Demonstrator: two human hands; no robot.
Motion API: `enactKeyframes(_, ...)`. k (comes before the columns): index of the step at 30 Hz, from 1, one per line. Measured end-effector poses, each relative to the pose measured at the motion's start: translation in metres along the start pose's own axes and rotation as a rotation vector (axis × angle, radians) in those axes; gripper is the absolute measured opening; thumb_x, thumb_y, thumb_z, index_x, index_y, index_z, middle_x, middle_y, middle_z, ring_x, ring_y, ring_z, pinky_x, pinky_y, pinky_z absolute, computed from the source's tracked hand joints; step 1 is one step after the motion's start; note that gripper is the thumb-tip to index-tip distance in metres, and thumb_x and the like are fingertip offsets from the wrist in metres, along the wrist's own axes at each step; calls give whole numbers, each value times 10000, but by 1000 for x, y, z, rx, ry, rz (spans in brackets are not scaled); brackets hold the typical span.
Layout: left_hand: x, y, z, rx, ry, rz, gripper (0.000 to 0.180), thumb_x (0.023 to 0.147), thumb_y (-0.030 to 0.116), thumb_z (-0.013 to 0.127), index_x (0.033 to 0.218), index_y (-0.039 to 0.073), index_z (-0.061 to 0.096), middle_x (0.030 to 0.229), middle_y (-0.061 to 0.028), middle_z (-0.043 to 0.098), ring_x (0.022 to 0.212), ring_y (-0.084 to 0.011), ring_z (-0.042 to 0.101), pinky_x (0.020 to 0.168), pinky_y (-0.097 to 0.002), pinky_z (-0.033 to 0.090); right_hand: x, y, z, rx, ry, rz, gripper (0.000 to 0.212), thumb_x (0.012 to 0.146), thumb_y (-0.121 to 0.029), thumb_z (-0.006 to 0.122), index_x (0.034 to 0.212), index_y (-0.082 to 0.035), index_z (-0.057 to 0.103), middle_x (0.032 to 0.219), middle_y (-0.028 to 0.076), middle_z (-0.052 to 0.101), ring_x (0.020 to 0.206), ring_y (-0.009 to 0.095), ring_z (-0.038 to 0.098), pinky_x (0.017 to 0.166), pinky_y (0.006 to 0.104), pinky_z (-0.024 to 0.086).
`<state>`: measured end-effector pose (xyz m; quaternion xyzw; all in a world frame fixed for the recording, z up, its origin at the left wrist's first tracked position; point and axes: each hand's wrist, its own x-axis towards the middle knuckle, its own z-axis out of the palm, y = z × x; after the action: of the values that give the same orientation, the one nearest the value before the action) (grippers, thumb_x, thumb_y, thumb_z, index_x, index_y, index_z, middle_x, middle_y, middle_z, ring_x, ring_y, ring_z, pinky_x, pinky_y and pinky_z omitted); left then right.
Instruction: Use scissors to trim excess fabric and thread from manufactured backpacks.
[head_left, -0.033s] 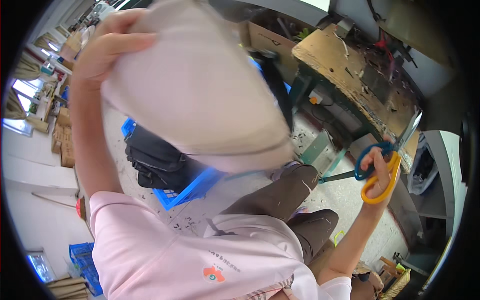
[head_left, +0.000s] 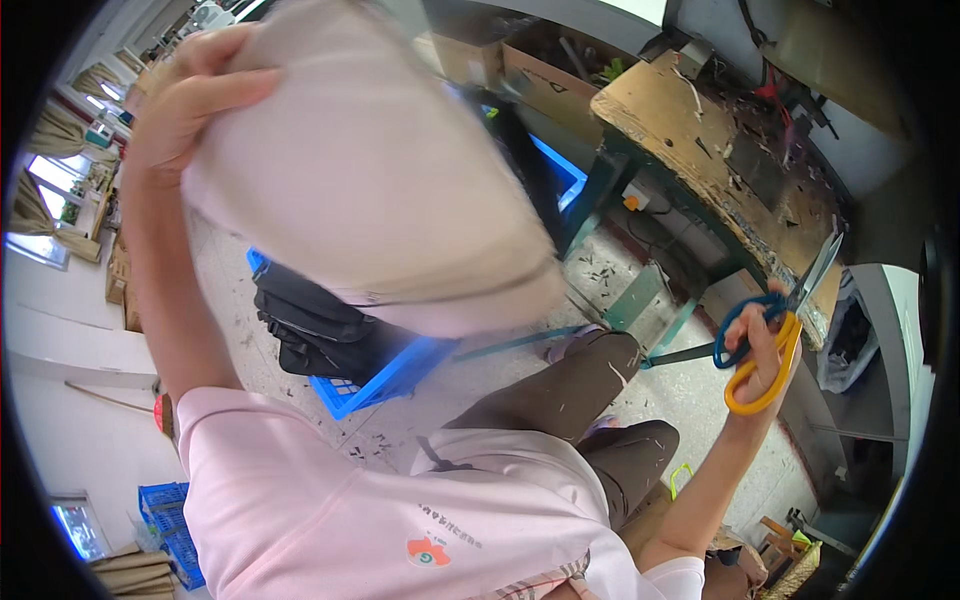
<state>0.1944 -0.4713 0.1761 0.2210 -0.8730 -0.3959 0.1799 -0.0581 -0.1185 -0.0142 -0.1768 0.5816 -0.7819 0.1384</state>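
Raised at the upper left, my left hand (head_left: 205,95) pinches the upper edge of a pale pinkish-white fabric piece (head_left: 370,170). The piece is large and roughly triangular, with rounded corners and a dark line near its lower edge; motion blurs it. Out to the right, my right hand (head_left: 760,350) grips a pair of scissors (head_left: 745,395) by its blue and yellow handles. The blades point up and to the right, near the workbench. Below the fabric, a blue crate (head_left: 390,375) on the floor holds folded black items (head_left: 305,315).
A worn wooden workbench (head_left: 650,105) with dark scraps on it stands at the upper right. Behind the fabric are cardboard boxes (head_left: 555,75) and a second blue crate (head_left: 560,165). Dark trimmings lie on the speckled floor (head_left: 375,455). A transparent bag (head_left: 848,340) hangs beside the bench.
My left hand and the fabric piece have shifted a little to the left. My right hand, still on the scissors, sits slightly lower in the picture.
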Motion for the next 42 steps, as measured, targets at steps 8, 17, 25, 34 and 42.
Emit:
enactKeyframes(8, -50, -65, -98, 256, 544, 47, 331, 751, 135, 652, 1049, 1, 599, 865, -31, 628, 733, -77, 559, 676, -194, 430, -47, 31, -56, -279, 73, 222, 432, 727, -126, 656, 1105, -11, 482, 686, 20, 523, 548, 93, 531, 488, 181, 413)
enactKeyframes(17, -79, -140, -118, 1205, 1438, 59, 335, 761, 271, 646, 957, 0, 624, 808, -160, 645, 675, -278, 611, 635, -343, 464, -74, 27, -92, -466, 239, 263, 375, 751, -83, 628, 1098, -29, 496, 681, 12, 519, 546, 70, 530, 488, 154, 425)
enactKeyframes(25, -163, -251, 30, 984, 788, 370, 255, 850, 124, 526, 1057, -17, 576, 1025, -123, 602, 938, -237, 573, 837, -327, 450, -130, 0, -141, -315, 510, 283, 445, 708, 12, 608, 1130, -3, 469, 720, 59, 547, 578, 121, 558, 528, 236, 450)
enactKeyframes(34, -197, -395, 219, 586, -415, 9, 277, 758, 247, 596, 874, -4, 625, 824, -162, 638, 751, -285, 611, 707, -351, 481, -401, -37, -280, -497, 1585, 112, 320, 722, -73, 620, 989, 30, 477, 633, 36, 518, 458, 120, 526, 385, 212, 424)
enactKeyframes(42, -92, -66, 378, -108, -828, 120, 217, 831, 102, 528, 969, -56, 585, 937, -140, 610, 840, -186, 582, 760, -297, 461, -598, 180, -346, -358, 2006, 882, 357, 707, -212, 716, 882, 57, 560, 792, 169, 615, 715, 262, 613, 613, 355, 483)
